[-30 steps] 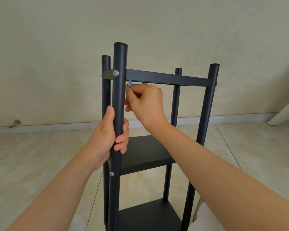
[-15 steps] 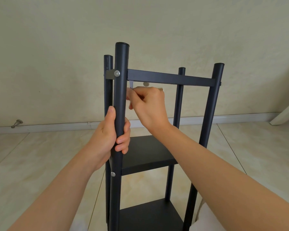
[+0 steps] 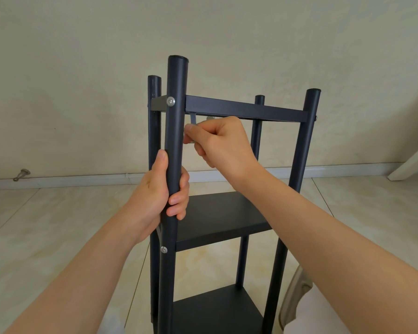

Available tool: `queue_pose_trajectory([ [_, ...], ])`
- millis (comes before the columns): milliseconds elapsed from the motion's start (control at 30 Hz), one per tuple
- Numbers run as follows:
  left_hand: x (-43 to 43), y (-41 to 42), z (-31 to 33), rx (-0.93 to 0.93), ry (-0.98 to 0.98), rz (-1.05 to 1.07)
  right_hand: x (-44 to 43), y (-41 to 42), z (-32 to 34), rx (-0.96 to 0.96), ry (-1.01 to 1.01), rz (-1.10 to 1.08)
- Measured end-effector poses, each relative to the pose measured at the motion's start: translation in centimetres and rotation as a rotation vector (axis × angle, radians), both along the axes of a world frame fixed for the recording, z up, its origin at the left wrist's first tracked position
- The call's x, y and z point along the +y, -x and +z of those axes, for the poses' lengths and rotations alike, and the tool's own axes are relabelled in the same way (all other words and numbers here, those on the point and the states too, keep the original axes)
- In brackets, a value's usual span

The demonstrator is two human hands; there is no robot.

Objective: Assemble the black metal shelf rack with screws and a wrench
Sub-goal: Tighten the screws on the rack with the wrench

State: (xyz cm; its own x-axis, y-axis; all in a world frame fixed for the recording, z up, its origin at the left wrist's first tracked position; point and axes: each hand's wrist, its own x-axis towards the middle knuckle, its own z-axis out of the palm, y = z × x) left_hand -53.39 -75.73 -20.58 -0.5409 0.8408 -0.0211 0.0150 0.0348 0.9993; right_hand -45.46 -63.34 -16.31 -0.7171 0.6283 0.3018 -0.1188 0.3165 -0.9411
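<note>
The black metal shelf rack (image 3: pixel 245 109) stands upright on the floor in front of me, with round posts, a top frame and two lower shelves. My left hand (image 3: pixel 159 194) grips the nearest post (image 3: pixel 175 131) at mid height. A silver screw head (image 3: pixel 171 101) shows on that post at the top frame, another screw (image 3: pixel 164 249) lower down. My right hand (image 3: pixel 221 143) pinches a small grey L-shaped wrench (image 3: pixel 193 121) just under the top frame, right behind the near post. The wrench's tip is hidden under the frame.
A pale wall and white baseboard (image 3: pixel 82 180) lie behind the rack. A metal door stop (image 3: pixel 21 174) sticks out at the far left baseboard. A white slanted leg (image 3: pixel 413 162) stands at the right edge. Tiled floor surrounds the rack.
My right hand has turned slightly at the wrench under the top frame, with more of the wrench shaft now showing. My left hand keeps its grip on the post.
</note>
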Motion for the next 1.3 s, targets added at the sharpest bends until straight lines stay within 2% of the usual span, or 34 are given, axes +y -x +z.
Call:
queue_pose_trajectory([
  [433, -0.5, 0.1, 0.0, 0.005, 0.025, 0.002, -0.7, 1.0, -0.5, 0.056, 0.006, 0.002],
  [800, -0.8, 0.5, -0.4, 0.004, 0.015, -0.038, -0.6, 2.3, -1.7, 0.145, -0.163, -0.132],
  [1100, -1.0, 0.4, -0.3, 0.002, 0.018, -0.057, -0.9, 3.1, -2.2, 0.205, -0.194, -0.166],
  [1300, -1.1, 0.5, -0.3, 0.012, 0.019, -0.07, -0.5, 2.2, -2.3, 0.131, -0.165, -0.132],
])
